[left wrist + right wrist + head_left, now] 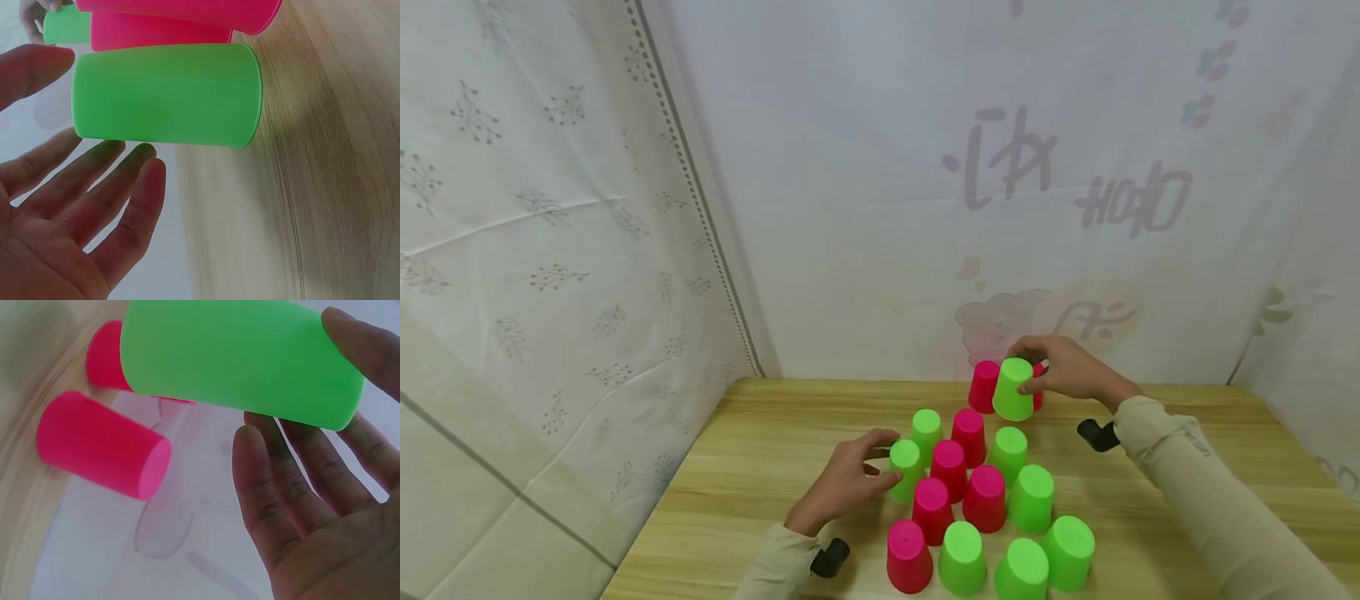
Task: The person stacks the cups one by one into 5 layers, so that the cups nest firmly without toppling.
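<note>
At the back of the table my right hand (1063,367) grips an upturned green cup (1015,390), thumb on one side and fingers on the other. This cup overlaps two red cups, the left red cup (983,387) and the right red cup (1038,398), the latter mostly hidden behind my hand. My left hand (848,477) is at another upturned green cup (906,467) at the left of the group, which stands on the table. In the left wrist view its thumb tip is right at that cup's upper edge, and the fairly straight fingers lie along the other side.
Several more upturned cups stand close together on the wooden table (760,433), among them a front red cup (910,558) and a front green cup (1069,554). A pale printed cloth (865,250) hangs behind the table. Black wrist devices (1099,435) sit at both sleeves.
</note>
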`<action>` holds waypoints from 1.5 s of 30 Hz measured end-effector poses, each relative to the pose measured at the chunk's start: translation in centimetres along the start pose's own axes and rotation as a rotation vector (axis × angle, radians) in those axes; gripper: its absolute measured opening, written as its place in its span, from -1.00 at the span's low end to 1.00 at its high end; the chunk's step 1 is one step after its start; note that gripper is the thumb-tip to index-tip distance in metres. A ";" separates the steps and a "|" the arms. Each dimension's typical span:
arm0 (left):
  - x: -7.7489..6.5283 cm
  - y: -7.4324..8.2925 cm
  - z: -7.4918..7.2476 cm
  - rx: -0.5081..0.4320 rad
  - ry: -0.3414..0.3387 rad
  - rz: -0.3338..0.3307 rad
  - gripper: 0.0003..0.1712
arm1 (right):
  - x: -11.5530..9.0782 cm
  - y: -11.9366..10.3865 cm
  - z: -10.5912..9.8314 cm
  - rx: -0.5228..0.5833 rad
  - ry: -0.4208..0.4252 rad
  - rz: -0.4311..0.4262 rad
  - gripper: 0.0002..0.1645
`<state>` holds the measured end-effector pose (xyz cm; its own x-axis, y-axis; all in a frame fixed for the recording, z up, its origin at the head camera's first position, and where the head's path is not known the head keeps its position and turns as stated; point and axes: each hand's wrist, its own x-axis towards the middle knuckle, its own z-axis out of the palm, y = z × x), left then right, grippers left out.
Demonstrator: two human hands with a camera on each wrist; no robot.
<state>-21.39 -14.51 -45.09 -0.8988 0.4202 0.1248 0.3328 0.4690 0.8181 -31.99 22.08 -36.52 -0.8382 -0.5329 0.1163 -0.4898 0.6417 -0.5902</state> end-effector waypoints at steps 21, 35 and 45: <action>0.5 -0.2 0.2 -0.014 0.002 0.005 -0.58 | 4.6 -2.2 2.2 0.164 0.010 0.067 -0.54; 0.4 -0.2 0.3 -0.004 0.002 0.020 -0.60 | 7.1 -2.4 4.4 0.190 0.025 0.079 -0.58; 0.5 -0.3 0.3 0.013 0.000 0.010 -0.61 | 8.5 -1.9 6.1 0.085 -0.017 0.072 -0.54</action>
<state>-21.81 -14.22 -45.45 -0.8953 0.4251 0.1331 0.3457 0.4748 0.8093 -36.74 12.95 -39.30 -0.8661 -0.4965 0.0578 -0.4055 0.6303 -0.6620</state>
